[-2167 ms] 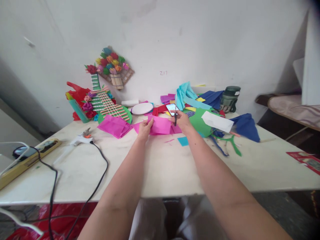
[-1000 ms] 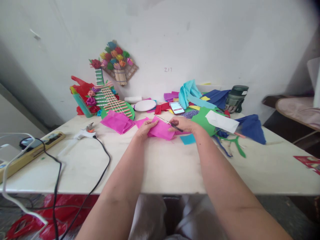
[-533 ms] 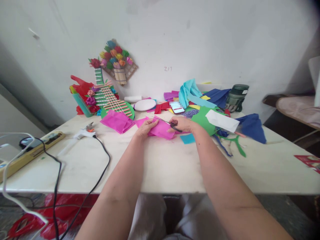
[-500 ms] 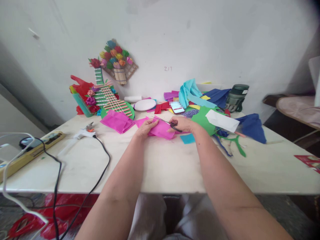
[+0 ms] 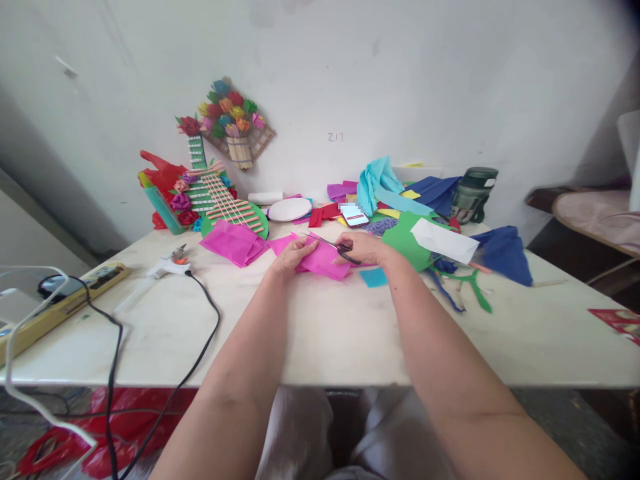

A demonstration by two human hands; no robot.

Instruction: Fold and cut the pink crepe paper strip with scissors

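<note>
Near the middle of the table, my left hand (image 5: 295, 256) pinches the edge of a sheet of bright pink paper (image 5: 326, 263). My right hand (image 5: 364, 248) is closed round the dark handles of a pair of scissors (image 5: 345, 252). The thin blades point left across the pink paper, toward the left fingertips. How far the blades are apart I cannot make out. More pink paper (image 5: 234, 243) lies stacked to the left, and a small blue paper piece (image 5: 373, 277) lies just below my right wrist.
A white glue gun (image 5: 170, 267) with a black cord and a power strip (image 5: 65, 308) lie on the left. Behind stand a flower-decked guitar craft (image 5: 220, 200), a phone (image 5: 355, 216) and a dark green bottle (image 5: 473, 195). Green paper (image 5: 407, 239) and blue scraps lie right.
My right hand and the scissors have shifted very slightly to the left. My left hand and the pink paper stay almost where they were.
</note>
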